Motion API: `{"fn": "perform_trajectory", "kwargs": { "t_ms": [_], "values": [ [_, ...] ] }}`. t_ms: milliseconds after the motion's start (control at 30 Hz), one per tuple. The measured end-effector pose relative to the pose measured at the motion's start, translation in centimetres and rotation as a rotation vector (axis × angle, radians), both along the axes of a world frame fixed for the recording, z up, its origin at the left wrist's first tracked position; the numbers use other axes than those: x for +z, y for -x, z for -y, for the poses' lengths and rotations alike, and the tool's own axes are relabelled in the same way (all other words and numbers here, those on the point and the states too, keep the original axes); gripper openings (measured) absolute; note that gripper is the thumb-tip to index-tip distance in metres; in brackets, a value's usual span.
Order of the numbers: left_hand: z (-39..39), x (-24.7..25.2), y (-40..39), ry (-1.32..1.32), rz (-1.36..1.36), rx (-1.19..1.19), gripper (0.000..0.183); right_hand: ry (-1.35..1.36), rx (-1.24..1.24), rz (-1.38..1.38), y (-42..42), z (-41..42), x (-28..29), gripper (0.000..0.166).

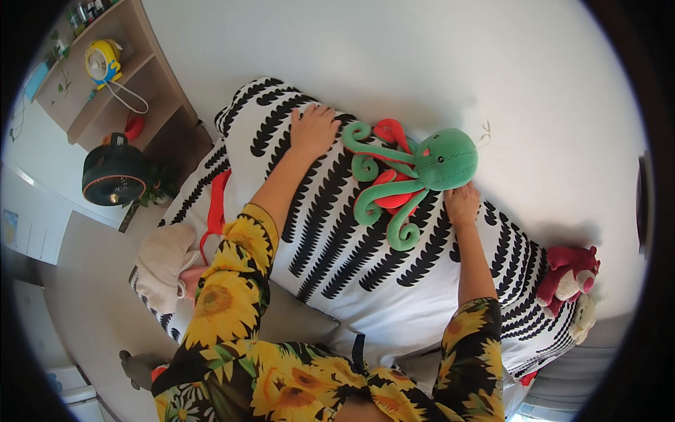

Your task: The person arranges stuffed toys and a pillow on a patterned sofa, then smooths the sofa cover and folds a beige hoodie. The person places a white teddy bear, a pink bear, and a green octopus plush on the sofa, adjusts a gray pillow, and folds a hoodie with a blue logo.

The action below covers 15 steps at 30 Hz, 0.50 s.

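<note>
A large cushion or folded bedding (337, 221) with a black-and-white leaf pattern lies against the wall in front of me. On its upper left part my left hand (315, 132) rests flat, fingers spread, holding nothing. A green and red plush octopus (448, 158) lies on top, its head towards the wall and its curled arms pointing left and down. My right hand (462, 204) is just below the octopus's head, on the patterned fabric; its fingertips are partly hidden by the plush, so its grip is unclear.
At the right end sit a dark red plush bear (567, 282) and a cream plush toy (582, 319). A beige plush (166, 264) and a red ribbon (215, 211) lie to the left. Beyond them are a black fan (115, 171) and shelves (113, 100) holding a small yellow fan (103, 62).
</note>
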<state>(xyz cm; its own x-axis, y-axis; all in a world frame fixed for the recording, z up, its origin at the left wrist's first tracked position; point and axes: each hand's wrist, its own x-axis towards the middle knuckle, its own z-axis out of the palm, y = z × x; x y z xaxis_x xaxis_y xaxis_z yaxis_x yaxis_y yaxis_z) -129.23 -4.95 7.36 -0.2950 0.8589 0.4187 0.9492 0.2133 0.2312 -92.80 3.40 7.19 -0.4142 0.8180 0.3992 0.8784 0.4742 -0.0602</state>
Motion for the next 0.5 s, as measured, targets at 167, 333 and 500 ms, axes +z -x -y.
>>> {"fn": "perform_trajectory", "kwargs": {
  "t_ms": [167, 333, 500],
  "values": [
    [0.2, -1.6, 4.6, -0.065, -0.054, 0.052, 0.041, 0.011, 0.162, 0.038, 3.8, 1.2, -0.3, 0.019],
    [-3.0, -5.1, 14.8, -0.26, -0.124, 0.19, 0.029, -0.149, 0.146, -0.115, 4.5, 1.4, -1.4, 0.033],
    [-4.8, -7.4, 29.2, -0.092, 0.021, 0.329, 0.034, -0.01, 0.118, -0.059, 5.1, 1.9, -3.4, 0.041]
  ]
}}
